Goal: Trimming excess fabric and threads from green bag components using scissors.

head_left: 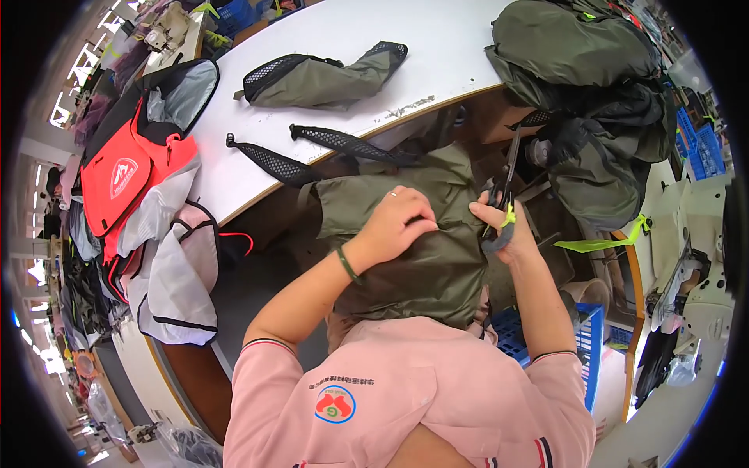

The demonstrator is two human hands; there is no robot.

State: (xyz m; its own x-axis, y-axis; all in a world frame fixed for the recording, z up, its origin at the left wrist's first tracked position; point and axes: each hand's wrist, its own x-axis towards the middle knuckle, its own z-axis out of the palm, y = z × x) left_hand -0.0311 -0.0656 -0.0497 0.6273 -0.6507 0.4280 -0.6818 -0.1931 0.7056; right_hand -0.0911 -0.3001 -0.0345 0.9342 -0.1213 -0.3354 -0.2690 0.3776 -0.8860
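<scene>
An olive-green fabric piece, which looks like part of a bag, lies across my lap with its far end against the table edge. Over its middle is my left hand, fingers curled in toward the thumb; what they pinch, if anything, is too small to make out. My right hand grips a pair of scissors at the right side of the fabric, blades pointing up and away from me. A yellow-green strip is wrapped on the scissors' handle. Two black mesh straps run from the fabric onto the table.
On the white table lies another olive piece with black mesh. Olive bags are heaped at the right. A red-and-grey backpack hangs over the left edge. A blue crate stands by my right elbow, near a sewing machine.
</scene>
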